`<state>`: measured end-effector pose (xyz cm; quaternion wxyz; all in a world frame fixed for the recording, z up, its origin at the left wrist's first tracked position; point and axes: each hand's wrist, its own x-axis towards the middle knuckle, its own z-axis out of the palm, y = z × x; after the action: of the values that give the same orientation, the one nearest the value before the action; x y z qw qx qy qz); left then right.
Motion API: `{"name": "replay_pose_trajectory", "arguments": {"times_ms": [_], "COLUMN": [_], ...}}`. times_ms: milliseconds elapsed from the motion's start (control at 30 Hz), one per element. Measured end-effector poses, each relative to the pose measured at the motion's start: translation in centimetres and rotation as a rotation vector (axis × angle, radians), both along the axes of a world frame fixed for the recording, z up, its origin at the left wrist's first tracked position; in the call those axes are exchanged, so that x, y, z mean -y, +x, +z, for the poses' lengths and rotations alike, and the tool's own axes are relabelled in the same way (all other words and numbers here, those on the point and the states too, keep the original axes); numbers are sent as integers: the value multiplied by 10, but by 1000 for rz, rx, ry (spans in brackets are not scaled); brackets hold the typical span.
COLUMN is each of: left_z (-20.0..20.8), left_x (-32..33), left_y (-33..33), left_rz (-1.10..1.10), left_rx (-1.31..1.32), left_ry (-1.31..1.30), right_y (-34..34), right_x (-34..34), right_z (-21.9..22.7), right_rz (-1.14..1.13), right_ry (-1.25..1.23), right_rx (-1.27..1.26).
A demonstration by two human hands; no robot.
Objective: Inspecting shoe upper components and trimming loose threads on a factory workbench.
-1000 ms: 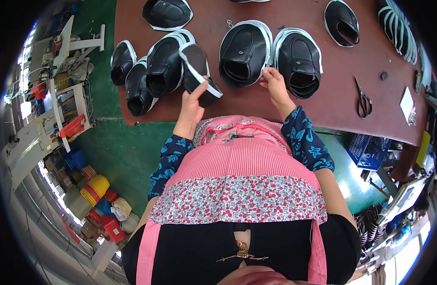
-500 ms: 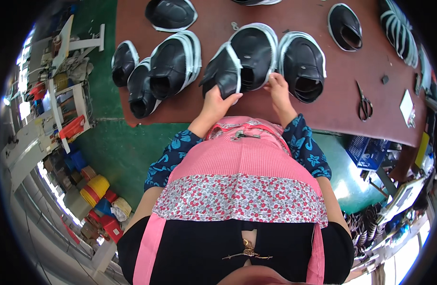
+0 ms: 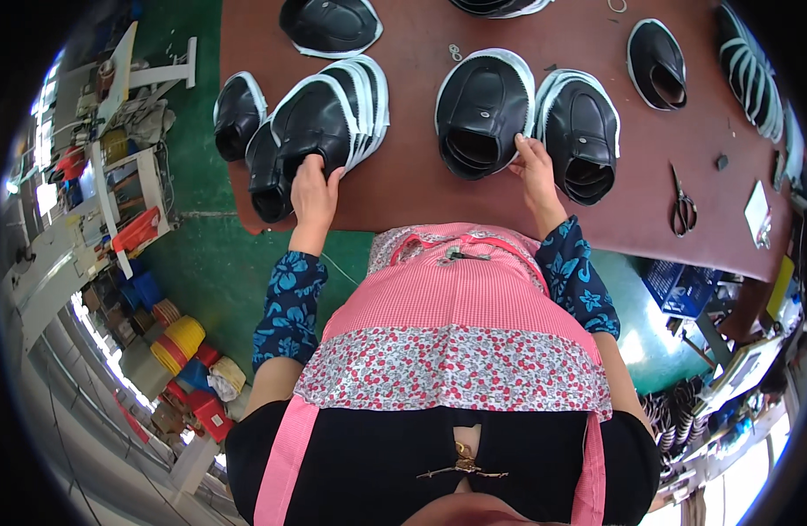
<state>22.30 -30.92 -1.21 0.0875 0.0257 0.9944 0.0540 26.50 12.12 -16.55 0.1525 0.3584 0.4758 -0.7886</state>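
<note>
My left hand (image 3: pixel 314 195) is at the heel end of the top black shoe upper (image 3: pixel 314 118) on the left stack, its fingertips hooked over the opening and the thumb beside it. White edging fans out along the right side of that stack. In the middle of the table lies another stack of black shoe uppers (image 3: pixel 482 96), openings toward me. My right hand (image 3: pixel 536 173) pinches its right edge near the heel; the fingertips are partly hidden. Close against it on the right sits a third stack of black uppers (image 3: pixel 580 123), touched by neither hand.
The brown table (image 3: pixel 403 175) also carries a small upper (image 3: pixel 238 114) at left, an upper (image 3: pixel 331 24) behind, a single upper (image 3: pixel 656 66) at right and a fanned row (image 3: pixel 750 74) beyond. Black scissors (image 3: pixel 683 210) and a white card (image 3: pixel 757 213) lie right. Machinery (image 3: pixel 61 254) stands left.
My left hand has carried a shoe upper from the middle stack leftward onto the left stack. My right hand stays beside the middle stack. The view has shifted slightly.
</note>
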Motion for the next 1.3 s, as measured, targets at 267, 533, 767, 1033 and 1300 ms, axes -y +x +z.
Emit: {"name": "replay_pose_trajectory", "arguments": {"times_ms": [267, 533, 767, 1033, 1300], "left_z": [1, 27, -17, -47, -13], "left_x": [-154, -210, -230, -230, -191], "left_y": [8, 19, 6, 5, -3], "left_rz": [-180, -406, -463, -414, 523], "left_rx": [-35, -106, -4, -1, 520], "left_ry": [562, 919, 702, 630, 1327], "right_y": [1, -33, -134, -97, 54], "right_x": [20, -11, -210, -169, -51], "right_z": [48, 163, 119, 112, 65], "right_rz": [-2, -185, -466, -42, 377], "right_ry": [158, 385, 220, 815, 474], "right_rx": [-140, -274, -308, -435, -137]}}
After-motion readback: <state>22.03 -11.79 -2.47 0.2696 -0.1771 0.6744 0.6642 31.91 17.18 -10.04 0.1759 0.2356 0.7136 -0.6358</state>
